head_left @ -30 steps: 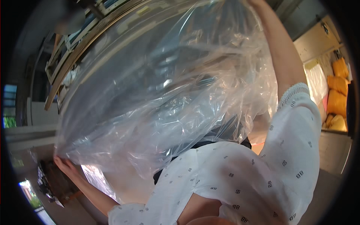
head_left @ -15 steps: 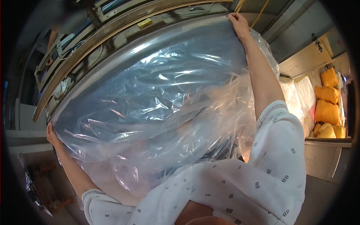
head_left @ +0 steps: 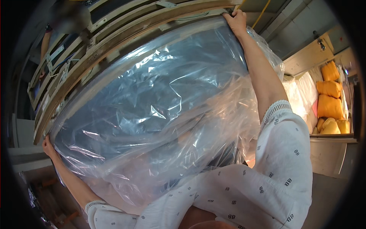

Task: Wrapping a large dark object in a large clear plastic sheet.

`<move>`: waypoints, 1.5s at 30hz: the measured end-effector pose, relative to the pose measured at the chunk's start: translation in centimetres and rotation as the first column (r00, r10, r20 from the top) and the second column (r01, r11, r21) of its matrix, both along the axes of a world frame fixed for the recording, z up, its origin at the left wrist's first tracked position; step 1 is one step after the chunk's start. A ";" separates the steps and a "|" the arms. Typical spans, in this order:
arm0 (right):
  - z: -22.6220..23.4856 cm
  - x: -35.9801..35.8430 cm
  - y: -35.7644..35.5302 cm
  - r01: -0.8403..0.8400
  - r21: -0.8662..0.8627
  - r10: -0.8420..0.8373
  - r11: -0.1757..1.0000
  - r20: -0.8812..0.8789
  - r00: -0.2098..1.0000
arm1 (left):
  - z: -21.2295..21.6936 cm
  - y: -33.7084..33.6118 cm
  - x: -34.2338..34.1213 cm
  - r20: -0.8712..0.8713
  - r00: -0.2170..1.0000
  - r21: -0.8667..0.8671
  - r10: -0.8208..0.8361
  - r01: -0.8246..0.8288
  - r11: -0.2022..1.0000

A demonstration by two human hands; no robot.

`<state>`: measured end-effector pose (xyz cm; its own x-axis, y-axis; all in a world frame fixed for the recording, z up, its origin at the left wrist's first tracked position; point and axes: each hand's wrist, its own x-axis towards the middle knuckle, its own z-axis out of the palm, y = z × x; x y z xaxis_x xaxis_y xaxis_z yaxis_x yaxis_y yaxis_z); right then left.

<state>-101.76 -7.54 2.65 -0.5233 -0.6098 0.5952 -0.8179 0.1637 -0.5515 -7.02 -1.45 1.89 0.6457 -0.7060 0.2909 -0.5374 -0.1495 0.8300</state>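
Observation:
A large clear plastic sheet (head_left: 152, 114) is spread over a big flat surface with a wooden edge (head_left: 126, 42) along its far side. My left hand (head_left: 48, 145) grips the sheet's edge at the lower left. At the upper right, my right hand (head_left: 236, 20) clamps the sheet's far corner against the wooden edge. Both arms are stretched wide apart, and the plastic bunches in loose folds near my body.
Another person (head_left: 57, 23) stands at the far upper left behind the wooden edge. A shelf at the right holds several orange-yellow bundles (head_left: 331, 101). A yellow cable (head_left: 263, 13) hangs near my right hand. A pale cabinet (head_left: 331, 156) stands at the right.
The billowing plastic has been pulled down flat over the surface. My left hand rose to the sheet's left edge, and my right hand has come into view at its far right corner.

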 end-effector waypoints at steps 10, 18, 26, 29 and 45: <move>0.9 0.6 0.6 -0.019 -0.129 0.041 0.991 0.165 0.986 | -0.3 1.0 3.2 -0.386 0.919 -0.104 -0.077 0.040 0.994; 4.3 1.1 3.2 -0.103 0.425 0.111 0.899 0.007 0.994 | 1.6 3.0 -0.5 0.040 0.992 0.005 -0.116 0.116 0.993; 8.8 8.5 15.1 -0.849 0.259 0.577 0.460 0.640 0.507 | 11.9 15.4 11.4 0.061 0.997 0.070 -0.036 0.032 0.997; 10.5 14.2 19.3 -0.911 0.091 0.571 0.402 0.753 0.327 | 12.6 18.6 13.8 0.721 0.693 0.422 0.005 -0.445 0.790; 15.2 15.8 26.5 -0.952 -0.196 0.869 0.233 0.482 0.114 | 13.2 13.7 -51.7 -0.326 0.104 -0.066 -0.940 0.989 0.132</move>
<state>-85.93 19.00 17.85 0.3529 -0.8569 0.3757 -0.0930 -0.4317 -0.8972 -58.71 12.24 15.05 -0.6009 -0.7917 0.1102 -0.1166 0.2232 0.9678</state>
